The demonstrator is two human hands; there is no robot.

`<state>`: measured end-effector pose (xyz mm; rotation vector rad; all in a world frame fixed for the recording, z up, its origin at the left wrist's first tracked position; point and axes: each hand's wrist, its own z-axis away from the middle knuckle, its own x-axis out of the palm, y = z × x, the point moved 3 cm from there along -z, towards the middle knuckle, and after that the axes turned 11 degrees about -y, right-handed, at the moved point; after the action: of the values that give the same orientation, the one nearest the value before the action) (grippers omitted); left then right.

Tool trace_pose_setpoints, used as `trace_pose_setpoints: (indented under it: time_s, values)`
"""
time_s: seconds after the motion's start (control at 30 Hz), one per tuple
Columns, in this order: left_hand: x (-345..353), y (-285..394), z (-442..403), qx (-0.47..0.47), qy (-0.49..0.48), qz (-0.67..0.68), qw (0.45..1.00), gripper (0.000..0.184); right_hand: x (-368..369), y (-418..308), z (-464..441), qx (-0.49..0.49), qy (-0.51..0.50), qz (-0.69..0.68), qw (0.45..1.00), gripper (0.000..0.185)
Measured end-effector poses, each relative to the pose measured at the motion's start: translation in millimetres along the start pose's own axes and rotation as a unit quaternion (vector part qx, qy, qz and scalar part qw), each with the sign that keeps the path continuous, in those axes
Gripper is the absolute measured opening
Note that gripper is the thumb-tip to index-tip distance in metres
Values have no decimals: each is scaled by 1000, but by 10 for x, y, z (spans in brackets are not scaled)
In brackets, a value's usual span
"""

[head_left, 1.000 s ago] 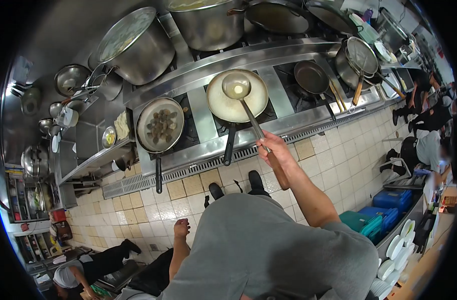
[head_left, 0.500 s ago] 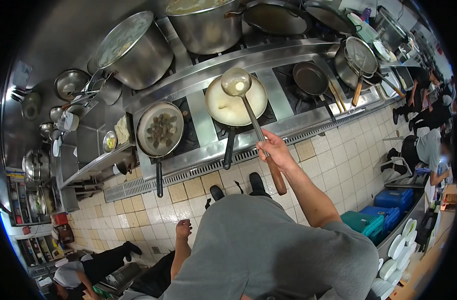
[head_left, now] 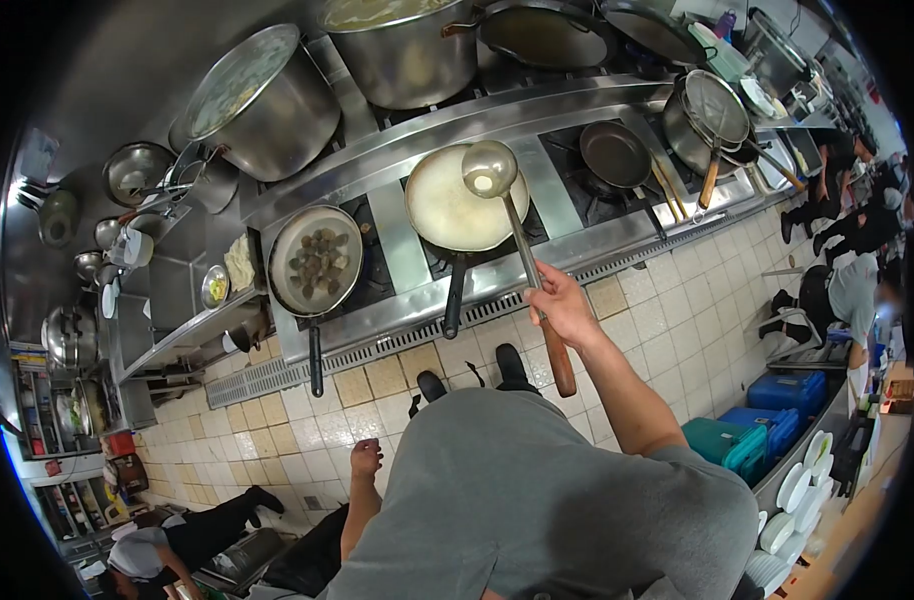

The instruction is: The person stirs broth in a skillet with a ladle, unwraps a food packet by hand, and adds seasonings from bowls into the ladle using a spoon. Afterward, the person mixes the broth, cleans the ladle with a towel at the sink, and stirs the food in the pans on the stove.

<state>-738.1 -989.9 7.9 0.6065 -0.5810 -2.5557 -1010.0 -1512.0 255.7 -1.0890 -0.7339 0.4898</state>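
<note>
My right hand (head_left: pixel 562 305) is wrapped round the handle of a long metal ladle (head_left: pixel 491 168) with a wooden grip. The ladle's bowl hangs over the upper right part of a pan of pale, creamy liquid (head_left: pixel 452 205). Down by my side, away from the stove, is my left hand (head_left: pixel 367 458), its fingers curled; whether anything is in them is too small to tell. To the left on the stove, a second pan (head_left: pixel 351 262) holds several dark, shell-like pieces. Both pans have black handles pointing towards me.
Two large pots (head_left: pixel 267 105) stand behind the stove front. A small dark pan (head_left: pixel 615 154) and a strainer (head_left: pixel 716 105) on a pot are to the right. Lidded bins (head_left: pixel 725 446) and stacked plates are at lower right. Other people (head_left: pixel 147 550) are at both sides.
The ladle has shifted right over the creamy pan, and my right hand has moved slightly right with it. My left hand stays curled at my side.
</note>
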Motion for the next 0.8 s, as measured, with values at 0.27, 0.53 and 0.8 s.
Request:
trace_pose_setpoints:
  time_s: [0.27,0.53,0.8]
  values:
    - [42,147,116,1,-9,-40,999,32,-5,-37,78,7,2,8,1000,63]
    - [-14,-111,-107,70,-24,-55,996,31,18,26,53,-17,-5,-54,998,59]
    - [14,-69,-48,72,-39,-71,994,34,122,73,46,15,-45,-161,986,55]
